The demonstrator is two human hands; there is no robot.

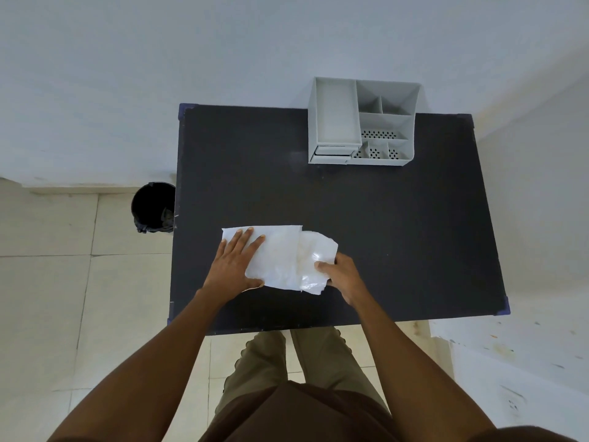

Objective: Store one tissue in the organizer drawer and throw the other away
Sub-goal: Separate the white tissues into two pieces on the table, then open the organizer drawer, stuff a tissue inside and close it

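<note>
Two white tissues lie overlapping near the front of the black table. The flat tissue is on the left, and my left hand presses on it with fingers spread. The crumpled tissue overlaps its right edge, and my right hand pinches the near right corner of this one. A grey organizer stands at the table's back edge, with its small drawer at the front left, looking slightly open. A black bin stands on the floor by the table's left side.
A white wall rises behind the table. Pale floor tiles lie to the left. A white paint-stained surface is at the right. My legs stand at the table's front edge.
</note>
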